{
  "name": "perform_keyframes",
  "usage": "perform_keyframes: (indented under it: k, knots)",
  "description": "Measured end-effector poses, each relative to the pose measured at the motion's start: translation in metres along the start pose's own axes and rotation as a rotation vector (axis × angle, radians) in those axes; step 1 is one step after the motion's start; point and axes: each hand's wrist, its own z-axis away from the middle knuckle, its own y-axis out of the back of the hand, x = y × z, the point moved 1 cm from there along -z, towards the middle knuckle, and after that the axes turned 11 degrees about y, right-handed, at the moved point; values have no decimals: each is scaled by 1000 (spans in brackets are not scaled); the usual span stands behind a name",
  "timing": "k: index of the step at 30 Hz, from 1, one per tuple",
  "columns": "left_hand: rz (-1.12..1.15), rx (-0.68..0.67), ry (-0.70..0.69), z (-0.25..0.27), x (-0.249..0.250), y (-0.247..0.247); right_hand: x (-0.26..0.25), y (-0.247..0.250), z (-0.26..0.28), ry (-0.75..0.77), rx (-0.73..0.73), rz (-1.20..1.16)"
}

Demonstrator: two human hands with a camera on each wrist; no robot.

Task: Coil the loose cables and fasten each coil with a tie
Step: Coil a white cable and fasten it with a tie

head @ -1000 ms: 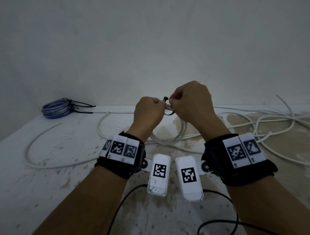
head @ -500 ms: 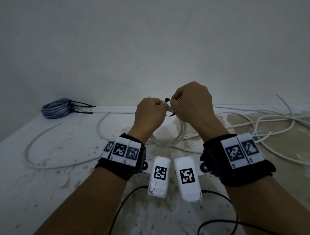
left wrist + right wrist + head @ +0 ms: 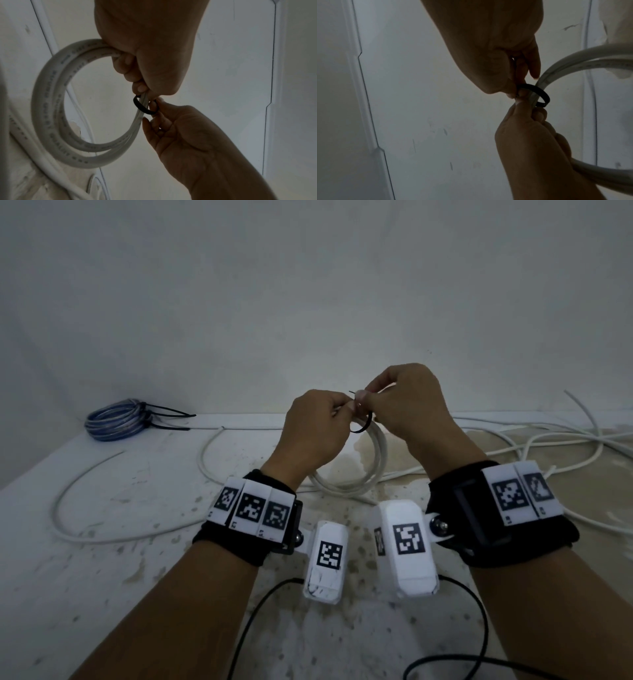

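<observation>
Bare, workshop-like indoor corner: plain grey-white plastered wall (image 3: 308, 285), stained and speckled white work surface (image 3: 102, 577), loose white cables (image 3: 548, 446) sprawled across it, blue cable coil (image 3: 116, 419) already tied with black ties.

Your stained white tabletop (image 3: 102, 559) carries a tied blue coil (image 3: 116, 419) at its far left corner, with loose white cables (image 3: 513, 446) sprawling rightward from that coil.
</observation>
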Motion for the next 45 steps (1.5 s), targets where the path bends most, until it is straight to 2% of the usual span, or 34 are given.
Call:
perform_keyframes:
  k: [4,7,11,15,17,23,28,38,41,45]
  knots:
    - [90,-64,46,1,5,0,-1,10,1,-200,-117,-243]
    - [169,-109,76,0,8,0,-3,17,4,-367,-92,-557]
    - [189,-181,54,0,7,0,-2,18,4,-417,-69,-687]
    - [171,-286,39,3,11,-2,6,19,0,-439,6,-704]
    - [179,-293,58,4,12,-4,9,19,0,-419,15,-680]
    - [300,-268,162,4,11,-1,6,20,1,-223,-167,-495]
    - [325,-295,142,8,14,-5,7,22,-3,-58,-113,-213]
    - [272,-282,-17,11,20,-6,14,18,-4,-234,-33,-275]
    - [257,-258,-13,9,19,-6,15,16,-2,-271,-16,-366]
    - [240,-158,52,5,16,-3,13,17,-1,-230,-101,-466]
